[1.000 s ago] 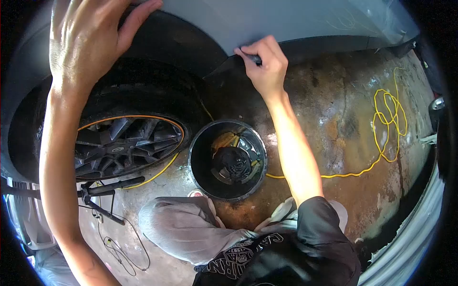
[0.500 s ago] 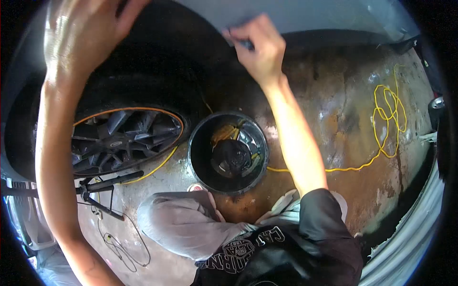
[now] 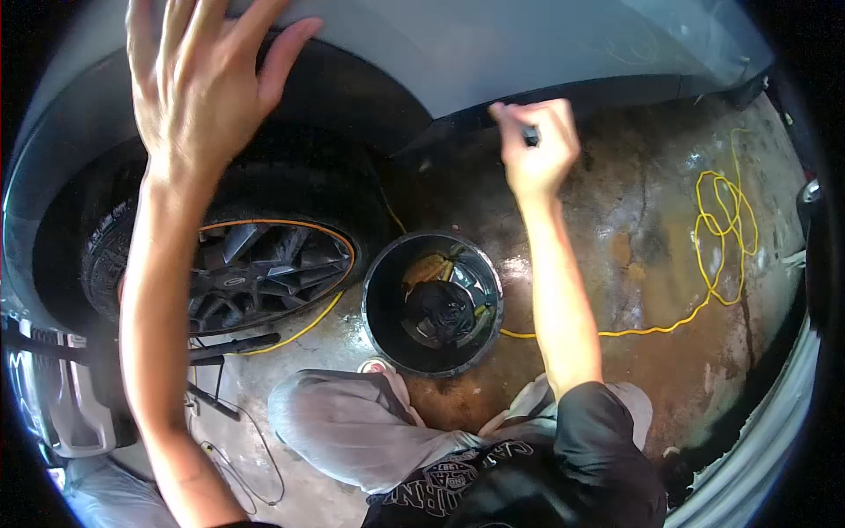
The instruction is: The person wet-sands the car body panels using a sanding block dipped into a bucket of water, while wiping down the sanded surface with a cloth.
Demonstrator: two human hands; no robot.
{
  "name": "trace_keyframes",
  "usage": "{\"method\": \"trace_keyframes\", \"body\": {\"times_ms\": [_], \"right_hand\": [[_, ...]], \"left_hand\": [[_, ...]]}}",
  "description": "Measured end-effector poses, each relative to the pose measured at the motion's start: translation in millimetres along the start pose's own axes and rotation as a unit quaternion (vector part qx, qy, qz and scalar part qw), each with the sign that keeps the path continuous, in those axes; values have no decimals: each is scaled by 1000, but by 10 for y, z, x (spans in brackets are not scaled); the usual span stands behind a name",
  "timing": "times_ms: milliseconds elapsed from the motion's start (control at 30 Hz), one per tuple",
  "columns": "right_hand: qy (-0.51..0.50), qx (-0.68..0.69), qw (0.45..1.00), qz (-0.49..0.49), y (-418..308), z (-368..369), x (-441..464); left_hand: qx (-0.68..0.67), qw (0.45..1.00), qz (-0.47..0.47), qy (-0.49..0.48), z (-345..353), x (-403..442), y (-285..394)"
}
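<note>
My left hand point(image 3: 207, 84) is spread with its fingers apart on or just over the grey car body panel point(image 3: 493, 53), above the wheel arch. Farther right, my right hand point(image 3: 541, 145) is closed by the panel's dark lower edge point(image 3: 598, 91), pinching a small dark object point(image 3: 530, 134) mostly hidden by the fingers. Below the left hand is the tyre, with a black spoked wheel point(image 3: 255, 273) ringed by an orange line. A black bucket point(image 3: 374, 304) stands between my knees and the car, holding a dark cloth point(image 3: 438, 312) and some yellowish things.
A yellow cord point(image 3: 656, 331) runs right from behind the bucket to a loose coil on the wet, stained floor point(image 3: 634, 229). At the lower left are a black stand point(image 3: 211, 400) and a thin dark cable. Pale plastic sheeting point(image 3: 757, 440) hangs at the right edge.
My right hand has moved right and slightly down along the panel's lower edge, still closed. My left hand appears farther right, its fingers more fully in view. The camera view has shifted.
</note>
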State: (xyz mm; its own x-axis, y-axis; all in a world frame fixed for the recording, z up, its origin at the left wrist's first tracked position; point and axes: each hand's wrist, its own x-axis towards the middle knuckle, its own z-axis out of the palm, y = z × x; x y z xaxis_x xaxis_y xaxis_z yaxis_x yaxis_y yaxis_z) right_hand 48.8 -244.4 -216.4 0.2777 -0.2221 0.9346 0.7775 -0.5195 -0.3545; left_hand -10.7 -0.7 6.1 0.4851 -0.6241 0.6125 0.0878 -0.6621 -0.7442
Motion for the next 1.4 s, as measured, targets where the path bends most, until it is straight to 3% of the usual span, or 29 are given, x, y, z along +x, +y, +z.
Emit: {"method": "trace_keyframes", "body": {"times_ms": [33, 67, 100, 167, 267, 300, 400, 467, 533, 633, 800, 1133, 1233, 1400], "right_hand": [[34, -16, 999, -3, -35, -121, 150], [51, 7, 998, 22, -50, -217, 277], [65, 6, 997, 46, -11, -317, 365], [98, -45, 994, 26, 42, -578, 558], [176, -31, 975, 129, 123, -796, 644], [178, -20, 972, 153, 139, -849, 691], [174, -31, 971, 160, 122, -945, 736], [163, 14, 960, 226, 142, -944, 714], [139, 47, 955, 259, 203, -863, 624], [89, 117, 951, 273, 150, -603, 472], [9, 169, 934, 315, -241, -24, 298], [120, 183, 958, 188, -384, 610, 238], [118, 171, 973, 98, -527, 682, 522], [99, 142, 982, 71, -503, 644, 479]], "left_hand": [[-78, 993, -49, 70, 132, -145, 139], [-121, 985, -102, 69, 168, -261, 375], [-137, 981, -135, 5, 163, -369, 659], [-186, 970, -104, -114, 208, -578, 1284], [-184, 957, 72, -212, 399, -931, 2123], [-178, 956, 50, -229, 338, -891, 2215], [-149, 966, 98, -190, 381, -898, 1928], [-132, 959, 124, -217, 297, -808, 1530], [-169, 971, 57, -162, 149, -595, 1050], [-87, 993, -25, -79, -129, -125, 280], [-41, 998, 45, 31, -229, 121, -557], [-56, 994, 41, 89, -178, 100, -525], [-54, 993, 46, 95, -150, 90, -540], [-61, 992, 53, 95, -135, 85, -580]]}}
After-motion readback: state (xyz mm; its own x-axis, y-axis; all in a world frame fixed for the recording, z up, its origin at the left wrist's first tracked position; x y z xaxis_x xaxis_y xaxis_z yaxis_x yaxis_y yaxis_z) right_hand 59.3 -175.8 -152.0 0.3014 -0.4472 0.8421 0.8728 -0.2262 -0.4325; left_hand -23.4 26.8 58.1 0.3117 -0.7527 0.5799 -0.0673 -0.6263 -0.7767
